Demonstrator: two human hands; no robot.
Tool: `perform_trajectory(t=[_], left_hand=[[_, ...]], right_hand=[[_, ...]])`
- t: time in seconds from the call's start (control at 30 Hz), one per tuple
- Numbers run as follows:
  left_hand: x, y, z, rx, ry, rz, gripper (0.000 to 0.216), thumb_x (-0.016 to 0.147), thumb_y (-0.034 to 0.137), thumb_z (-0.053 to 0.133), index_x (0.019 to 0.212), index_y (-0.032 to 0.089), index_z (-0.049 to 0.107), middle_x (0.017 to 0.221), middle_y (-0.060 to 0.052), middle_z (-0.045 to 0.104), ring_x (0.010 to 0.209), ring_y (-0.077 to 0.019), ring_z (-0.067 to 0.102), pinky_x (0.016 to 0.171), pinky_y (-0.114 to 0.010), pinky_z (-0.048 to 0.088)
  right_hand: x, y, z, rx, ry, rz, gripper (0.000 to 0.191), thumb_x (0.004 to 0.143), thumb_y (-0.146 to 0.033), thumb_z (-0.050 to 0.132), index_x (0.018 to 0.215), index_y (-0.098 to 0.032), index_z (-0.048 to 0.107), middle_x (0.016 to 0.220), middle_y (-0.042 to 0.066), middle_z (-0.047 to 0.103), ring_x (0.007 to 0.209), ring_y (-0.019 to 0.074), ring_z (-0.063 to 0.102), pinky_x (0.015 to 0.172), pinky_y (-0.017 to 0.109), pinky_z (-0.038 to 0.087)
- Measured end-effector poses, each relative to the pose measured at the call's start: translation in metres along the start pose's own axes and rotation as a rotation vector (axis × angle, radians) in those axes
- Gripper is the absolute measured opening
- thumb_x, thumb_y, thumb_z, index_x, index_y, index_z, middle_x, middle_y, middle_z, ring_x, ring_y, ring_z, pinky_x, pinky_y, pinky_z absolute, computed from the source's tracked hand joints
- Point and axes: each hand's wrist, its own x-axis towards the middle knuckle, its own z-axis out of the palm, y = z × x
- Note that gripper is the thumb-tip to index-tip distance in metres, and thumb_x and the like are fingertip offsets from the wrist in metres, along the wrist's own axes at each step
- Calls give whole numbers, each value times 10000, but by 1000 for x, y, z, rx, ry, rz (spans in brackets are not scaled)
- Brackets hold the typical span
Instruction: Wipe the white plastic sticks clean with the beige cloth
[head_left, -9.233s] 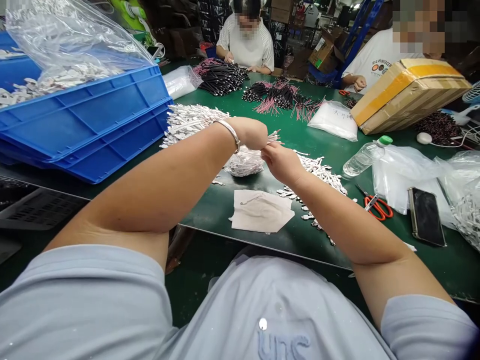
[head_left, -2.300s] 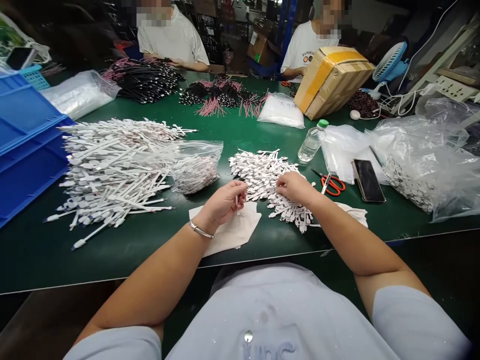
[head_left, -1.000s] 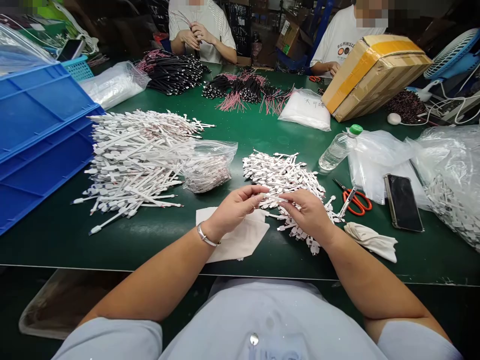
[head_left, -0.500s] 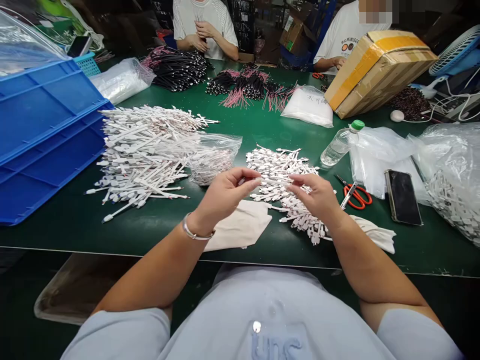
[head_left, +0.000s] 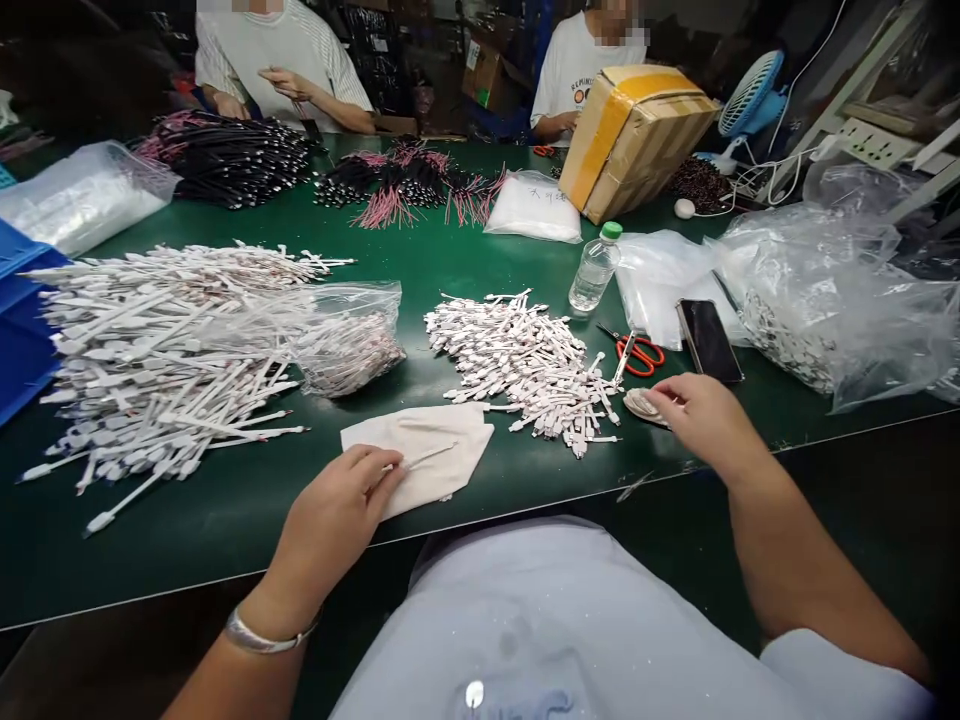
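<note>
My left hand rests at the near table edge on a white cloth, fingers pinched on a thin white strip that lies across the cloth. My right hand is at the right, fingers curled onto a small crumpled white cloth. Between the hands lies a pile of short white strips. A larger heap of long white strips spreads at the left, with a clear bag of strips beside it.
Red scissors, a black phone and a water bottle lie right of the pile. Large plastic bags, a cardboard box, a blue crate, black and pink wire bundles. Two people work at the far side.
My hands have parted and dropped to the table: the left came down onto the cloth with a strip, the right swung right to the crumpled cloth. The view turned rightward.
</note>
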Motion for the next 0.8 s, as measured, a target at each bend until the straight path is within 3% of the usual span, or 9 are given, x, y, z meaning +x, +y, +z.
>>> perform_trajectory(t=[0.1, 0.17, 0.23, 0.3, 0.4, 0.5, 0.57, 0.7, 0.8], left_hand=[[-4, 1, 2, 84, -17, -13, 261, 874, 413, 491, 956, 216, 642, 967, -39, 628, 800, -174, 596, 688, -263, 431], [-6, 3, -1, 101, 2, -43, 303, 875, 426, 491, 1018, 200, 633, 975, -37, 616, 723, -144, 580, 669, -258, 440], [-8, 8, -9, 77, 67, -70, 320, 869, 431, 504, 1038, 190, 629, 937, -32, 608, 651, -123, 543, 643, -256, 441], [-8, 20, -17, -18, 144, -61, 296, 865, 416, 523, 1014, 184, 632, 895, -25, 599, 617, -108, 508, 627, -249, 440], [2, 53, -24, -225, 172, 62, 237, 862, 359, 546, 1003, 188, 628, 940, -30, 587, 644, -94, 499, 616, -230, 441], [20, 91, -22, -405, 61, 206, 305, 862, 352, 546, 1119, 195, 594, 1028, -61, 555, 804, -125, 530, 633, -221, 449], [32, 107, -18, -536, -77, 251, 326, 851, 386, 555, 1096, 175, 597, 1013, -66, 550, 837, -138, 520, 673, -232, 451], [40, 114, -11, -939, -449, 160, 289, 869, 426, 511, 910, 150, 588, 771, -9, 519, 666, -97, 466, 567, -200, 398], [36, 109, -10, -1114, -420, 26, 294, 861, 442, 521, 808, 153, 532, 639, 37, 446, 547, -64, 389, 490, -180, 332]], right_hand=[[-11, 13, 33, -117, 27, 41, 381, 881, -494, 547, 760, -158, 679, 730, 90, 560, 757, 273, 527, 686, 363, 394], [-11, 19, 41, -50, 130, 74, 384, 866, -500, 554, 719, -161, 657, 744, 92, 560, 771, 279, 524, 734, 395, 399], [-10, 18, 36, 216, 241, 128, 362, 854, -510, 583, 753, -166, 635, 783, 80, 575, 787, 268, 539, 756, 398, 420], [-8, 7, 19, 623, 254, 177, 333, 833, -510, 650, 839, -180, 608, 808, 54, 587, 778, 241, 563, 731, 364, 459], [-4, -33, -8, 1105, 61, 119, 308, 804, -450, 749, 869, -199, 583, 841, 31, 597, 800, 213, 584, 730, 316, 493], [0, -83, -25, 1262, -276, -21, 241, 832, -381, 757, 889, -193, 618, 886, 47, 602, 818, 206, 582, 712, 288, 499], [3, -108, -27, 1298, -447, -96, 207, 855, -359, 738, 903, -182, 643, 903, 55, 593, 782, 184, 565, 651, 248, 479], [7, -126, -18, 1362, -582, -93, 217, 843, -350, 751, 880, -165, 644, 846, 37, 565, 720, 143, 512, 604, 202, 421], [9, -123, -8, 1355, -668, -4, 299, 804, -392, 785, 891, -154, 627, 795, 24, 549, 678, 134, 492, 571, 189, 386]])
